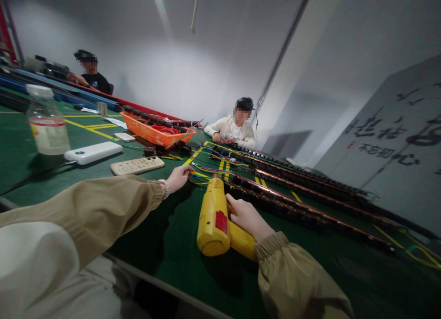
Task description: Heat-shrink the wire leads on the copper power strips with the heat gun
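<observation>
My right hand [250, 216] is wrapped round the handle of a yellow heat gun [212, 220] with a red label on its side. The gun's nozzle points away from me, toward a bundle of coloured wires [203, 175]. At the near end of those wires, my left hand [178, 179] pinches them between thumb and fingertips, left of the nozzle. The wires run into a long dark bar with copper-coloured edges [289, 197], which stretches away to the right over the green table [165, 259]. Similar long bars [310, 186] lie parallel behind it.
An orange basket [151, 134] stands beyond my left hand with parts in it. Nearer lie a patterned phone case [138, 165], a white power bank [93, 153] with a cable, and a plastic bottle [50, 126]. One person [237, 126] sits across the table, another [94, 78] farther left.
</observation>
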Tool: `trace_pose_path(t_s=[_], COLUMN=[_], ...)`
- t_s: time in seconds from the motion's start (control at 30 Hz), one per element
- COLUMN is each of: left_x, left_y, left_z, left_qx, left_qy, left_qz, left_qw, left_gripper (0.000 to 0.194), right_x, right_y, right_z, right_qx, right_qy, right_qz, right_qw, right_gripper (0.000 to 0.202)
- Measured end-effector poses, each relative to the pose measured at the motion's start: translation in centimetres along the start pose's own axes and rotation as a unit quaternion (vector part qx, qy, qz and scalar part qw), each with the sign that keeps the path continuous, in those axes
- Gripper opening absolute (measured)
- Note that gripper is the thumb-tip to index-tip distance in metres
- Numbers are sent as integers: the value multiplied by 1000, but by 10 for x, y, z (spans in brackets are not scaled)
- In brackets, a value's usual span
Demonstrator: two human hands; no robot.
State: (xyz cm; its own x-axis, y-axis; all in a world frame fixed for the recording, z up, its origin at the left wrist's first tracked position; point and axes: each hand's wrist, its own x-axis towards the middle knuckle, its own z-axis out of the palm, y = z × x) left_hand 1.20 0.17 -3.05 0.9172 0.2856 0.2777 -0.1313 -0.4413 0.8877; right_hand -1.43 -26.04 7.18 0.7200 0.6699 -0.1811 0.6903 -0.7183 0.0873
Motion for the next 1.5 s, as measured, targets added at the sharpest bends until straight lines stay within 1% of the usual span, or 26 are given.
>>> trace_pose_path(t_s=[0.17,0.3,0.5,0.7,0.83,0.97,1.17,1.37,1.5], left_x=[-1,-2,-3,-4,-4,-2,-1,-3,-3], left_y=[2,6,9,8,8,7,6,10,10], left_z=[-1,-3,-3,-4,-5,-6,-7,-6,-6], left_qx=[-19,6,-4,33,60,65,74,72,73], left_qy=[-6,-1,-11,-1,-5,-7,-10,-12,-13], left_qz=[-4,-3,-27,-5,1,9,23,9,14], left_qw=[1000,1000,1000,999,998,998,997,997,997], left_gripper=[28,28,29,29,31,32,33,34,33], right_x=[-2,0,7,20,28,34,36,31,29], right_y=[-4,-9,-19,-34,-45,-54,-53,-50,-48], right_z=[-5,-8,-6,-2,-3,-4,-3,-2,-2], right_qx=[-16,-49,-70,-78,-84,-87,-83,-79,-77], right_qy=[3,10,24,34,35,33,34,44,51], right_qz=[2,1,-14,-55,-69,-79,-83,-86,-95], right_qw=[1000,999,997,995,993,993,992,992,991], right_gripper=[31,29,25,22,22,23,25,25,26])
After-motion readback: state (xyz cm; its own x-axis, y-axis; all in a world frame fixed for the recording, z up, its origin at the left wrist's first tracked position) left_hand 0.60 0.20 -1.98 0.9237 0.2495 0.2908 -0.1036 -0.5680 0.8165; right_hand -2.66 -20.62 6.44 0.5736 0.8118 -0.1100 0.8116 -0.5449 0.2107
